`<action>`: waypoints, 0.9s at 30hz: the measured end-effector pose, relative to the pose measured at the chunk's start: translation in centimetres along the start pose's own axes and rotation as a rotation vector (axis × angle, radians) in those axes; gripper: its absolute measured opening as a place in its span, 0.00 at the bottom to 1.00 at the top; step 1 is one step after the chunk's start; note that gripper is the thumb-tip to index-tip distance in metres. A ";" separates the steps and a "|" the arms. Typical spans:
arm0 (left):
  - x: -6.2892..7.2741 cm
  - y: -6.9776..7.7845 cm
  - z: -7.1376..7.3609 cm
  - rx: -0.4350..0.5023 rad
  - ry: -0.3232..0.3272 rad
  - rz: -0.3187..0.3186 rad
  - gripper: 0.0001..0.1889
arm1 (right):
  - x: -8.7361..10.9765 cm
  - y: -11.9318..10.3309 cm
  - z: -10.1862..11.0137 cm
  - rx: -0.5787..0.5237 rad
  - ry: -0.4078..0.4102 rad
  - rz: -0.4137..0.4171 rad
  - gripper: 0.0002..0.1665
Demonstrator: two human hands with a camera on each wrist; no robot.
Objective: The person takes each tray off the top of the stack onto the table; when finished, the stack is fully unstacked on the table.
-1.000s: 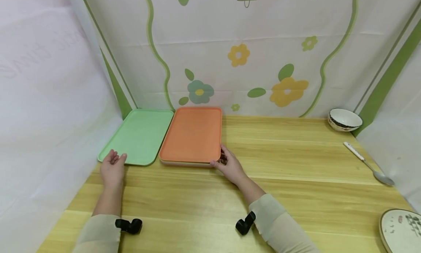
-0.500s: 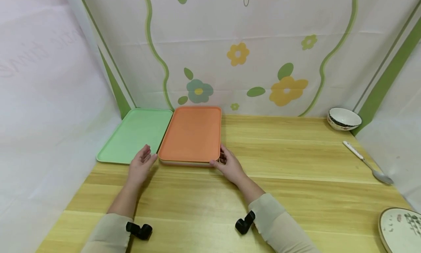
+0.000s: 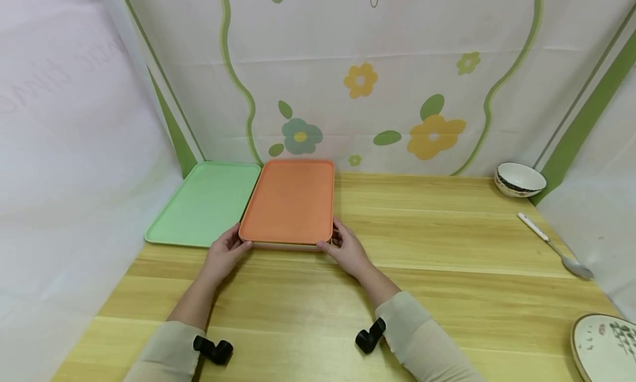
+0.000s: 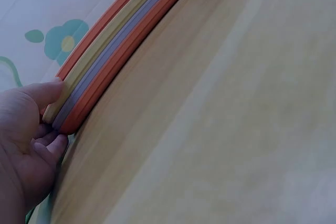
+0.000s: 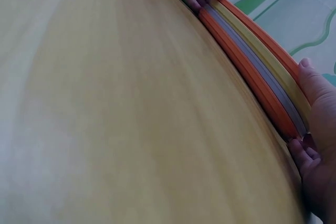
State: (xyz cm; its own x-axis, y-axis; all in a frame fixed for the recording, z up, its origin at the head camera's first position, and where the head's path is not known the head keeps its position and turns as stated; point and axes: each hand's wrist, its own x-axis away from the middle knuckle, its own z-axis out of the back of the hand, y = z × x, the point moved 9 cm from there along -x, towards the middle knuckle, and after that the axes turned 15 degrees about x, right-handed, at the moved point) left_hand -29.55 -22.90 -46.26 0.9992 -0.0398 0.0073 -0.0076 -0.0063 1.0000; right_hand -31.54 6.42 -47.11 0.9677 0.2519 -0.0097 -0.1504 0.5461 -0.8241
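Observation:
A stack of several rectangular trays, its top tray [image 3: 293, 205] orange, stands at the back of the table. In the left wrist view the stack's edges show a yellow tray [image 4: 105, 45], a grey-purple tray [image 4: 107, 56] and a lower orange tray [image 4: 123, 53] beneath the top one. My left hand [image 3: 223, 256] grips the stack's near left corner, thumb at the upper edges and fingers curled low at the side. At the near right corner my right hand [image 3: 350, 252] holds the stack the same way. A green tray [image 3: 208, 202] lies directly left of the stack.
A white bowl with a dark patterned band [image 3: 520, 180] stands at the back right corner. In front of it lies a spoon with a white handle [image 3: 534, 227]. A patterned plate [image 3: 603, 346] sits at the near right. Cloth walls [image 3: 397, 67] enclose the table's back and sides.
My left hand has moved right, from the green tray's near edge to the stack's near left corner, and now grips it. The right hand has stayed at its corner.

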 end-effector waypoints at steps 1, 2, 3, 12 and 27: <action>0.0 -0.1 0.0 -0.001 0.000 -0.003 0.39 | 0.0 0.0 0.0 0.000 0.001 -0.001 0.54; -0.1 -0.1 0.0 -0.001 -0.004 -0.006 0.39 | 0.0 0.0 0.0 0.001 0.002 -0.003 0.53; -0.1 -0.2 0.0 -0.001 -0.005 -0.010 0.39 | 0.0 0.0 0.0 0.006 0.003 -0.005 0.53; 0.0 0.1 0.2 -0.064 0.033 0.001 0.37 | 0.1 -0.5 0.3 -0.002 0.024 -0.013 0.49; 0.0 -0.2 0.4 -0.018 0.035 0.028 0.35 | -0.8 -2.2 0.7 -0.380 0.037 -0.107 0.35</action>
State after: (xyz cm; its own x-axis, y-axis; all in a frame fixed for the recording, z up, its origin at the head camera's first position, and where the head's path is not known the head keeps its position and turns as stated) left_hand -29.56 -23.26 -46.47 0.9994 -0.0049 0.0356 -0.0355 0.0124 0.9993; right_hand -32.11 5.63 -44.89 0.9814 0.1771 0.0736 0.0312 0.2312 -0.9724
